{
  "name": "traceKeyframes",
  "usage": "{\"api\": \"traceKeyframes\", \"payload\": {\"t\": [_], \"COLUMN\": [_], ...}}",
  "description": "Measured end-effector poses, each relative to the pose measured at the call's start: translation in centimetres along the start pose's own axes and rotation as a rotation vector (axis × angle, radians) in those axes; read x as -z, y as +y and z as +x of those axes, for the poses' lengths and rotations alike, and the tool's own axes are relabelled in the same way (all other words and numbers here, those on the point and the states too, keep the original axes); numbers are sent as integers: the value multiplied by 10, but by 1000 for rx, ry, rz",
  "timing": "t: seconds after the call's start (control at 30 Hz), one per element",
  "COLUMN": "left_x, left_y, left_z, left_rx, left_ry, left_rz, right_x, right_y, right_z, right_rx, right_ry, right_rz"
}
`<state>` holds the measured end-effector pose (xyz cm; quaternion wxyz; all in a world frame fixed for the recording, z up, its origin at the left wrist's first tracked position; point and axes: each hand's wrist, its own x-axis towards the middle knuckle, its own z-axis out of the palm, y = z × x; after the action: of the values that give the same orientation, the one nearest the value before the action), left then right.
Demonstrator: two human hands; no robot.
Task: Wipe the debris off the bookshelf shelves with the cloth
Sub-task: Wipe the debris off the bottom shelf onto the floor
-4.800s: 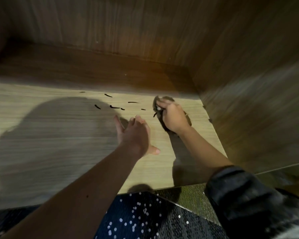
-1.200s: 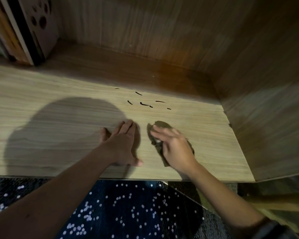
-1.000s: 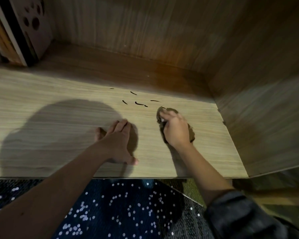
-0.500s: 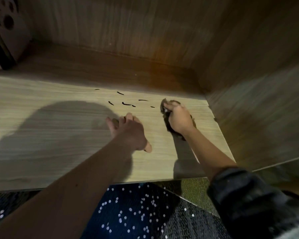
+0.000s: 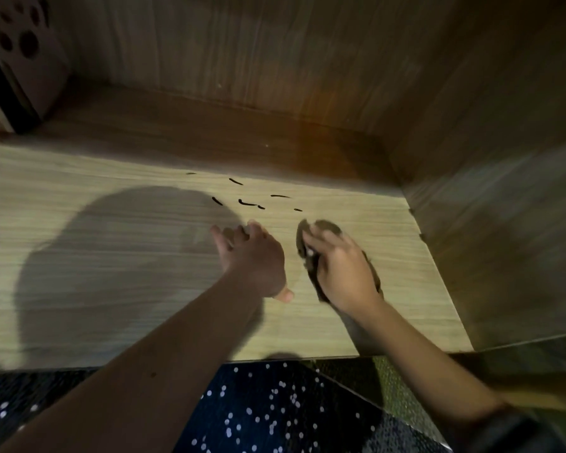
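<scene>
Several thin dark slivers of debris (image 5: 247, 202) lie on the light wooden shelf (image 5: 111, 263), toward its back right. A crumpled dark brown cloth (image 5: 324, 227) sits on the shelf just in front of and to the right of them. My right hand (image 5: 342, 269) lies on top of the cloth and grips it, with the fingers pointing at the debris. The cloth's far edge stops short of the nearest sliver. My left hand (image 5: 254, 259) rests on the shelf beside it, fingers loosely bent and holding nothing.
The bookshelf's right side panel (image 5: 504, 223) stands close to the cloth, and the back panel (image 5: 275, 60) rises behind the debris. A brown box with round holes (image 5: 17, 50) stands at the back left. Dark speckled fabric (image 5: 258, 403) lies below the shelf's front edge.
My right hand has drawn the cloth back toward the shelf's front, away from the debris. The slivers lie where they were. My left hand has stayed on the shelf.
</scene>
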<state>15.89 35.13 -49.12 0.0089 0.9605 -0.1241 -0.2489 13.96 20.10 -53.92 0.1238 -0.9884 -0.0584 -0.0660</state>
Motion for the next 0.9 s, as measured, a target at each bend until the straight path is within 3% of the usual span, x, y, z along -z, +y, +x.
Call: {"api": "traceKeyframes", "payload": {"t": [0.1, 0.27, 0.47, 0.63, 0.83, 0.9], "left_x": [0, -3, -10, -14, -11, -10], "left_y": [0, -10, -18, -20, -19, -18], "left_z": [0, 2, 5, 6, 5, 4], "left_rx": [-7, -44, -70, -80, -73, -78], "left_ry": [0, 4, 5, 7, -14, -23], "left_rz": [0, -116, -158, -161, -171, -160], "right_x": [5, 3, -3, 13, -7, 0], "right_y": [11, 12, -11, 28, -21, -2], "right_z": [-10, 63, 17, 66, 26, 43], "right_rx": [8, -244, -23, -305, 57, -67], "right_ry": [-9, -24, -29, -58, -34, -68], "right_rz": [36, -18, 29, -37, -21, -70]}}
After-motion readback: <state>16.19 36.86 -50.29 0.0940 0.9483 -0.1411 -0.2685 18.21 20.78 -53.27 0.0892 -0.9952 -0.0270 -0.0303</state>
